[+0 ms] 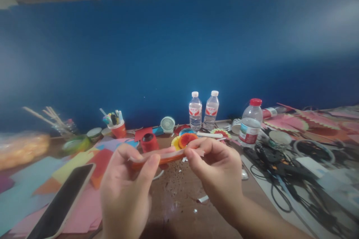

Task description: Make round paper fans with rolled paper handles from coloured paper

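A narrow orange strip (166, 159), probably paper, with a whitish band along its upper edge, is stretched between my hands above the table. My left hand (127, 183) grips its left end, thumb in front and fingers behind. The fingertips of my right hand (217, 168) pinch the other end, where a bit of the whitish band sticks out past the thumb. Just beyond the strip lie an orange pleated paper rosette (187, 139) and a yellow one (175, 143). A red spool-like object (149, 143) is behind my left fingers.
A phone (63, 201) lies on coloured paper sheets (30, 179) at left. Farther back are a cup of pens (118, 129), a small fan (167, 124) and water bottles (195, 112). A red-capped bottle (250, 125) and tangled cables (288, 160) are on the right.
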`<state>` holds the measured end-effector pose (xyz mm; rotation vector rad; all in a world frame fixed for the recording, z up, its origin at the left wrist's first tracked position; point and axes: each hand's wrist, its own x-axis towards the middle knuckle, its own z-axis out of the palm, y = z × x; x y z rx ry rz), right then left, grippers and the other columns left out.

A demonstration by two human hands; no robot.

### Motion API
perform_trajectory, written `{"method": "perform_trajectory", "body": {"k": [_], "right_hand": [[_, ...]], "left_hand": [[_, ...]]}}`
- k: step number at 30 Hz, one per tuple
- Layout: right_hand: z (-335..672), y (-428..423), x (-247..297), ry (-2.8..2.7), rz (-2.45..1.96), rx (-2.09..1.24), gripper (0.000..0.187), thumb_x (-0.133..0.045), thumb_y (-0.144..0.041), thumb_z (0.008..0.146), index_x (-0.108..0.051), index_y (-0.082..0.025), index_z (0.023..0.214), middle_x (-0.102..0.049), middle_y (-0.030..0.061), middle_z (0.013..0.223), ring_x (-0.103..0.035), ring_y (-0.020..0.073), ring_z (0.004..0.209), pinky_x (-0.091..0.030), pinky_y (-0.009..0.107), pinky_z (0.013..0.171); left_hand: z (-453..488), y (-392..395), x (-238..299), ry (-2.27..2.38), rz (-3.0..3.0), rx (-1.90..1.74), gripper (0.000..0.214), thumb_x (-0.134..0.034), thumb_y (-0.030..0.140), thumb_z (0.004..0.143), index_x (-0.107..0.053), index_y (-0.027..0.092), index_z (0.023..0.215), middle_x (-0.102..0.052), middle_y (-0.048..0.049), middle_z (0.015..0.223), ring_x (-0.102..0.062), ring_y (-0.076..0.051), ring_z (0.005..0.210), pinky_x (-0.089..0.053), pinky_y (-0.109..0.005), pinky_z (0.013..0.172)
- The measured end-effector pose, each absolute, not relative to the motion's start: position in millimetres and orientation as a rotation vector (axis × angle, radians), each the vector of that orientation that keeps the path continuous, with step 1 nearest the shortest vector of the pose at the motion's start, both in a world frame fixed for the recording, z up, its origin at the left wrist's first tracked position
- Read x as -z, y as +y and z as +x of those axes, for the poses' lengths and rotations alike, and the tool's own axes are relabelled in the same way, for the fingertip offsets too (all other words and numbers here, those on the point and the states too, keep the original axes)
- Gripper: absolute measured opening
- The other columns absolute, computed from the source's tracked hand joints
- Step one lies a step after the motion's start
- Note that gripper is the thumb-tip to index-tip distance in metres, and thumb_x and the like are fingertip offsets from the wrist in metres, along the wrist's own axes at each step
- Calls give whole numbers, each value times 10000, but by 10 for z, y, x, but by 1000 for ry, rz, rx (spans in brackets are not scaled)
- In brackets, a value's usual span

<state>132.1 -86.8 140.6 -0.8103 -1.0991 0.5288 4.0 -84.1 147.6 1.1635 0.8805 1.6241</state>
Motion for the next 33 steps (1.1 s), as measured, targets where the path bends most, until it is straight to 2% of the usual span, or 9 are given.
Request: {"method": "perform_trajectory", "body": {"k": [9, 18, 27, 33], "right_hand": [[1298, -845, -1404, -1013, -789, -597, 179, -613, -109, 612, -479, -181, 516, -585, -11, 575, -551, 112, 542, -468, 233, 501], [1289, -803, -1323, -973, -740, -631, 192, -596, -119, 641, -460, -173, 518, -573, -9, 584, -488, 85, 483, -408, 217, 451], [1294, -747, -1260, -853, -679, -845, 213, -636, -152, 668, -467, -168, 538, -560, -27, 567, -453, 75, 491, -374, 216, 488], [1272, -659, -1230, -714, -634, -1017, 204, -696, -199, 630, -508, -157, 562, -569, -26, 578, -450, 67, 491, -366, 204, 496]], "left_hand": [[72, -843, -1448, 867, 1129, -1581, 248, -598, 214, 743, -351, 243, 733, -694, 28, 714, -659, -193, 748, -518, -307, 653], [148, -846, -1434, 754, 949, -1565, 217, -591, 174, 735, -379, 218, 720, -657, 22, 703, -634, -153, 677, -473, -240, 563], [171, -785, -1371, 738, 883, -1537, 203, -605, 192, 729, -414, 190, 660, -508, 53, 586, -576, -105, 640, -436, -200, 575], [214, -754, -1328, 757, 820, -1548, 227, -629, 212, 707, -407, 190, 664, -566, 42, 667, -565, -97, 628, -451, -206, 558]]}}
